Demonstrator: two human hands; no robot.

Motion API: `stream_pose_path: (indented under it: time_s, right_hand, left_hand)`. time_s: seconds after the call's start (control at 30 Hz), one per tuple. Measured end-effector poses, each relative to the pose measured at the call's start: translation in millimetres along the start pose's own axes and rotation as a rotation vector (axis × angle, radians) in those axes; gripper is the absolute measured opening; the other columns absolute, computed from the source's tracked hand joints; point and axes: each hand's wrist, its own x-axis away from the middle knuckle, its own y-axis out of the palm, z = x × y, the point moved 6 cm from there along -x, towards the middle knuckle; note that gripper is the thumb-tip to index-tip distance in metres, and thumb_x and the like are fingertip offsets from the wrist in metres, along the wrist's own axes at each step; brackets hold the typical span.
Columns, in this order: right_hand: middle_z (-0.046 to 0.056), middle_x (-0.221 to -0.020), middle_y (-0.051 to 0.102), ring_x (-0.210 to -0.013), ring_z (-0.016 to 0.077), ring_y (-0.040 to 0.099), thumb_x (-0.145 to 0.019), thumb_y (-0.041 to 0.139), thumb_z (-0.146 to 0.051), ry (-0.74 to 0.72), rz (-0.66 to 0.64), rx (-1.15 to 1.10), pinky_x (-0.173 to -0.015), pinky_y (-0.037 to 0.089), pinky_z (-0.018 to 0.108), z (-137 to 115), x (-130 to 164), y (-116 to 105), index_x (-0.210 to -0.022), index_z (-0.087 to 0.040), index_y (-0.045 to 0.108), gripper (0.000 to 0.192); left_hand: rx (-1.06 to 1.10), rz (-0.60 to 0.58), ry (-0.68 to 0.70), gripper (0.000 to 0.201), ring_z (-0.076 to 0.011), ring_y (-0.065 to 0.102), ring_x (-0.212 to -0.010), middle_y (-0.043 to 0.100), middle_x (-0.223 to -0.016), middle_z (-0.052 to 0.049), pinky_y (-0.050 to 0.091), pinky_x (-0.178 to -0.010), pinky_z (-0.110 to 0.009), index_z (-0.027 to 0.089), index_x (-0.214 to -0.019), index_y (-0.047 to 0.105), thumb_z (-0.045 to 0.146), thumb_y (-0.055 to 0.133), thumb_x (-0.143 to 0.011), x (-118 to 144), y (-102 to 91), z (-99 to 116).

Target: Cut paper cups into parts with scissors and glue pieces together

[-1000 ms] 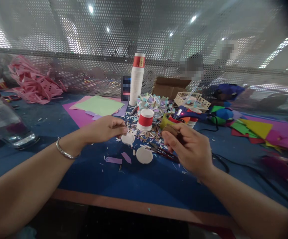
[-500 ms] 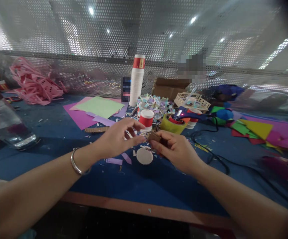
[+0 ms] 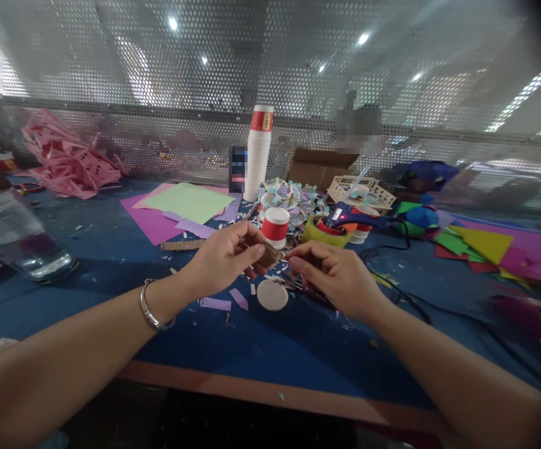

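Note:
My left hand (image 3: 230, 259) pinches a small piece of brown cardboard (image 3: 267, 254) between thumb and fingers, above the cluttered table. Close to the cardboard's right edge, the thumb and index finger of my right hand (image 3: 333, 274) are pressed together; whatever is between them is too small to make out. Just behind the cardboard stands an upside-down red and white paper cup (image 3: 275, 227). A white paper disc (image 3: 272, 295) lies on the table below both hands. Dark-handled scissors (image 3: 305, 288) lie partly hidden under my right hand.
A tall stack of paper cups (image 3: 258, 156) stands at the back. Yellow tape (image 3: 325, 234) supports a blue glue gun (image 3: 354, 215), whose black cable (image 3: 411, 296) runs right. On the left are coloured paper sheets (image 3: 189, 201) and a glass of water (image 3: 27, 240). Scraps litter the middle.
The brown cardboard has passed from my right hand to my left, which has closed on it. My right fingers have drawn slightly back and now pinch near its edge.

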Motion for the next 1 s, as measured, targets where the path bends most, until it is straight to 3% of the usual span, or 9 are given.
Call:
stream_pose_path:
  time_s: [0.2,0.4,0.5,0.63,0.73,0.87,1.0]
  right_hand:
    - [0.003,-0.083,0.071,-0.067,0.0132,0.064,-0.097,0.060,-0.035,-0.039,-0.060,-0.013,-0.057,0.049,0.023,-4,2,11,-0.098,-0.018,0.071,0.020]
    - [0.002,-0.078,0.069,-0.061,0.0116,0.059,-0.098,0.058,-0.034,-0.055,-0.121,-0.010,-0.053,0.046,0.023,-7,2,17,-0.097,-0.018,0.070,0.021]
    - [0.002,-0.078,0.067,-0.063,0.0114,0.058,-0.098,0.058,-0.033,-0.088,-0.134,0.008,-0.056,0.046,0.023,-9,3,18,-0.092,-0.018,0.070,0.020]
    - [-0.001,-0.073,0.063,-0.062,0.0110,0.055,-0.098,0.057,-0.032,-0.114,-0.130,0.033,-0.056,0.044,0.023,-10,4,19,-0.087,-0.019,0.068,0.021]
    - [0.000,-0.074,0.064,-0.065,0.0122,0.056,-0.098,0.057,-0.030,-0.135,-0.135,0.068,-0.058,0.043,0.025,-11,6,19,-0.085,-0.019,0.068,0.020]
    - [0.001,-0.075,0.064,-0.068,0.0132,0.057,-0.097,0.056,-0.027,-0.142,-0.164,0.085,-0.060,0.043,0.026,-15,7,19,-0.083,-0.018,0.066,0.020]
    - [0.000,-0.074,0.061,-0.067,0.0127,0.056,-0.099,0.052,-0.025,-0.225,-0.139,0.059,-0.061,0.044,0.025,-25,9,17,-0.082,-0.019,0.063,0.021]
  left_hand:
    - [-0.058,-0.085,0.070,0.023,-0.0187,0.067,-0.089,0.071,-0.096,-0.008,0.053,-0.080,-0.035,0.017,-0.103,0.061,0.033,0.069,-0.088,3,7.8,1]
    - [-0.017,-0.130,-0.026,0.038,-0.0150,0.063,-0.077,0.067,-0.085,-0.003,0.048,-0.070,-0.030,0.018,-0.103,0.052,0.029,0.078,-0.078,5,11.7,-2]
    - [-0.033,-0.158,-0.030,0.035,-0.0134,0.061,-0.072,0.065,-0.081,0.000,0.045,-0.065,-0.028,0.019,-0.099,0.052,0.025,0.077,-0.075,5,14.9,-2]
    - [0.025,-0.188,-0.072,0.029,-0.0180,0.068,-0.082,0.072,-0.087,-0.005,0.052,-0.075,-0.033,0.017,-0.098,0.056,0.026,0.074,-0.079,6,17.0,-4]
    - [-0.058,-0.246,-0.076,0.020,-0.0190,0.070,-0.085,0.075,-0.089,-0.008,0.054,-0.080,-0.034,0.016,-0.091,0.064,0.033,0.071,-0.085,7,17.4,-2]
    - [-0.186,-0.331,-0.016,0.019,-0.0158,0.066,-0.080,0.073,-0.086,-0.007,0.049,-0.074,-0.029,0.016,-0.086,0.068,0.032,0.061,-0.092,10,20.9,6]
    - [-0.012,-0.297,-0.017,0.015,-0.0113,0.055,-0.070,0.063,-0.076,-0.001,0.042,-0.068,-0.026,0.017,-0.081,0.062,0.027,0.059,-0.093,11,27.8,10]
